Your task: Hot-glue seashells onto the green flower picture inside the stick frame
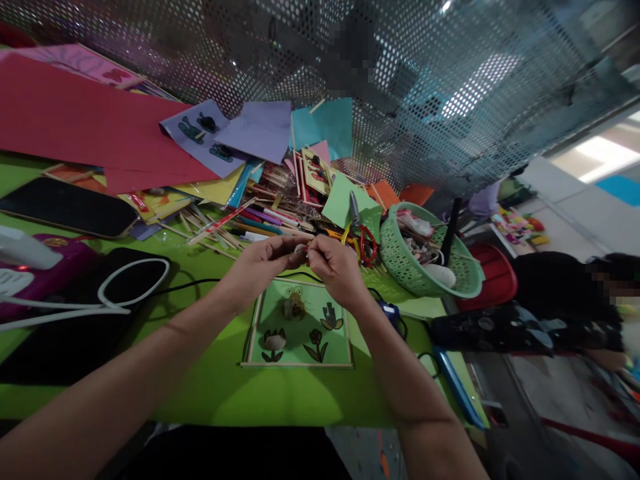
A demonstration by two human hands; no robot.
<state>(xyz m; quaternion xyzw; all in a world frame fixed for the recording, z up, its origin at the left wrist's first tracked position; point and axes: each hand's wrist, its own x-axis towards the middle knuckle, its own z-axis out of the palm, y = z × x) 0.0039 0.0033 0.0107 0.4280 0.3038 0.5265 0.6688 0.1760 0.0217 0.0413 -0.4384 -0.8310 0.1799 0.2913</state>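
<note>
My left hand [267, 263] and my right hand [333, 263] meet above the far edge of a framed green picture [303, 333]. Between their fingertips is a small pale piece [301, 249], too small to name; the left fingers curl round it and the right fingers pinch at its side. The picture lies flat on the green table [210, 393], bordered by thin wooden sticks. On it are a big-eyed creature [294, 305], a pale tulip shape [275, 340], a dark flower [315, 345] and a leafy shape [331, 317].
Behind my hands lie sticks, pens and coloured paper [257, 130]. Red-handled scissors [368, 245] and a green basket [425, 283] of materials are at the right. A phone [70, 207], a purple device [55, 267] and a white cable [113, 308] lie left. Someone's patterned sleeve [490, 330] is beyond the right edge.
</note>
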